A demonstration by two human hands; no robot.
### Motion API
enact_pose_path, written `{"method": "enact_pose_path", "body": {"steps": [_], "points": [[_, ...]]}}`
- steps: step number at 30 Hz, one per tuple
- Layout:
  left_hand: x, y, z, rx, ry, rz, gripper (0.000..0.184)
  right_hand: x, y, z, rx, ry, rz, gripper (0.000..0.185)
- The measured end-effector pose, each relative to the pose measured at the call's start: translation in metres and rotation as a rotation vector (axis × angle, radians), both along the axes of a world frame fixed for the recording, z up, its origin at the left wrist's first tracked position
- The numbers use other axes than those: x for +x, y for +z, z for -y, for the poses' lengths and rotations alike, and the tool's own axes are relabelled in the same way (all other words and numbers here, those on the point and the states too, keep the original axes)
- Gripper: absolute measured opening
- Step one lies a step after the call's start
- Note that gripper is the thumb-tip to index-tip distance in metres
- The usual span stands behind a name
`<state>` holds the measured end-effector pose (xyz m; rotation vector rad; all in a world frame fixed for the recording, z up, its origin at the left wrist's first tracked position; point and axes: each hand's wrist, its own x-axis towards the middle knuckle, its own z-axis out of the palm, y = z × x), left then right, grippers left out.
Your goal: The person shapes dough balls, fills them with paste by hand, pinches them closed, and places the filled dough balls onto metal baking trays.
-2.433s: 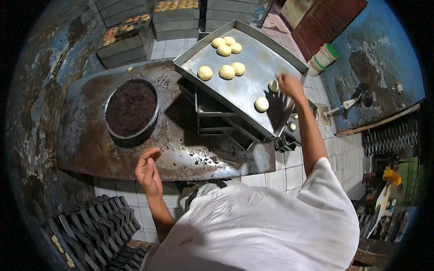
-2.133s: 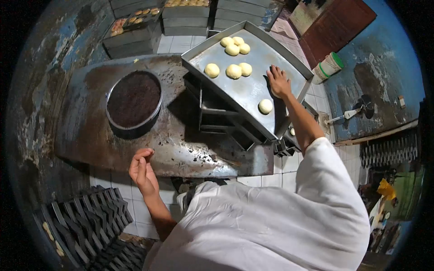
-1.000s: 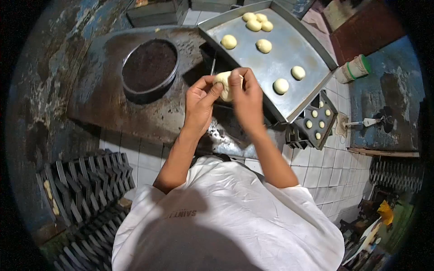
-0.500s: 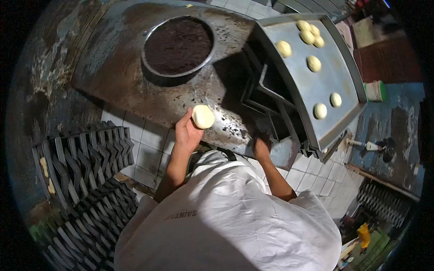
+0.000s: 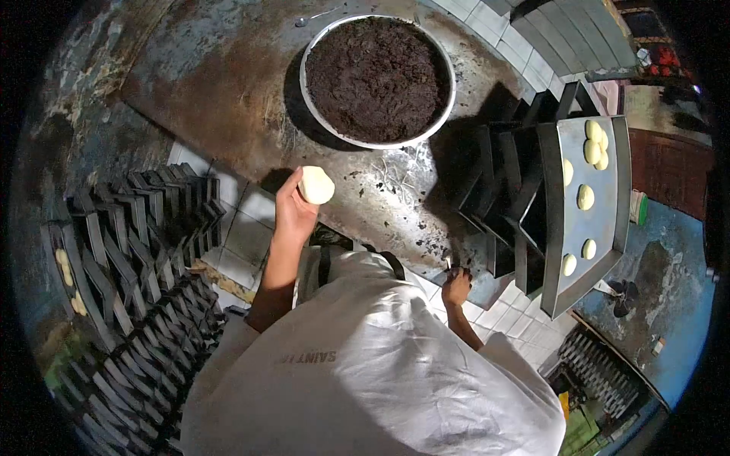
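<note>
In my left hand [image 5: 295, 207] is a flattened round of pale dough [image 5: 315, 185], gripped at its side by the thumb and fingers over the table's near edge. My right hand [image 5: 457, 286] is closed low at the table's front edge, below the stacked trays. A small pale tip pokes up from its fingers; what it belongs to I cannot make out. Beyond both hands stands a wide metal bowl [image 5: 357, 142] filled with dark brown crumbly filling [image 5: 378, 80].
A metal tray [image 5: 593, 171] with several dough balls [image 5: 585, 197] tops a stack of trays on the right. Dark crumbs dot the worn table [image 5: 228, 99]. Tray racks [image 5: 144, 251] crowd the left side. A spoon [image 5: 303, 21] lies near the bowl.
The view has shifted, so the bowl and trays appear further right. My left hand still holds the dough, a little higher and further left. My right hand has come out of shadow.
</note>
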<state>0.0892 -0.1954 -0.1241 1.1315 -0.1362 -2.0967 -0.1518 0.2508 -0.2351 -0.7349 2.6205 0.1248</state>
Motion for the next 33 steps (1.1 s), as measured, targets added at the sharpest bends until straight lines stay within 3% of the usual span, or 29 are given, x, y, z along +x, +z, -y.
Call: {"method": "enact_pose_path", "body": {"steps": [3,4,7,10,11,14,15,16,18,21,24,26,27,28,29,31,33], "points": [[0.006,-0.014,0.02,0.048,-0.046,0.019,0.026,0.005,0.002,-0.003,-0.094,0.003,-0.052,0.053],[0.007,-0.014,0.027,0.051,-0.06,0.023,0.026,0.005,0.005,-0.001,-0.265,-0.046,0.028,0.049],[0.003,-0.011,0.043,0.046,-0.081,0.022,0.025,0.003,0.03,0.03,-0.403,-0.06,0.27,0.038],[0.001,-0.024,0.055,0.018,-0.092,0.016,0.026,0.009,0.104,0.155,-0.529,0.071,0.249,0.036],[-0.001,-0.027,0.056,0.055,-0.067,0.01,0.027,0.008,0.121,0.199,-0.443,0.05,0.248,0.036],[0.001,-0.025,0.06,0.077,-0.029,-0.024,0.029,0.008,0.15,0.326,-0.554,0.389,0.101,0.017],[0.003,-0.022,0.06,0.067,-0.019,-0.054,0.029,0.011,0.158,0.367,-0.404,0.392,0.138,0.021],[0.007,-0.017,0.061,0.061,-0.013,-0.051,0.029,0.02,0.181,0.407,-0.485,0.425,0.145,0.017],[0.015,-0.007,0.062,0.05,0.014,-0.084,0.032,0.017,0.152,0.444,-0.59,0.655,0.054,0.025],[0.034,-0.007,0.059,-0.015,0.063,-0.072,0.034,0.016,0.114,0.47,-0.56,0.752,0.016,0.031],[0.045,-0.005,0.057,-0.021,0.133,-0.091,0.034,0.015,0.104,0.479,-0.342,0.804,0.058,0.028],[0.042,-0.007,0.053,-0.025,0.146,-0.124,0.032,0.009,0.106,0.477,-0.399,0.711,0.207,0.024],[0.038,-0.007,0.051,-0.023,0.142,-0.157,0.031,0.005,0.09,0.47,-0.757,0.771,0.012,0.016],[0.034,-0.005,0.049,-0.031,0.14,-0.16,0.031,-0.007,0.078,0.466,-0.764,0.771,0.005,0.016],[0.026,-0.003,0.045,-0.025,0.151,-0.134,0.03,-0.016,0.084,0.466,-0.753,0.53,0.53,0.014],[0.009,0.005,0.037,-0.003,0.173,-0.076,0.028,-0.028,0.099,0.452,-0.653,0.058,1.218,0.004],[-0.013,0.011,0.026,-0.033,0.133,-0.103,0.028,-0.029,0.148,0.423,-0.597,0.1,1.256,0.01]]}}
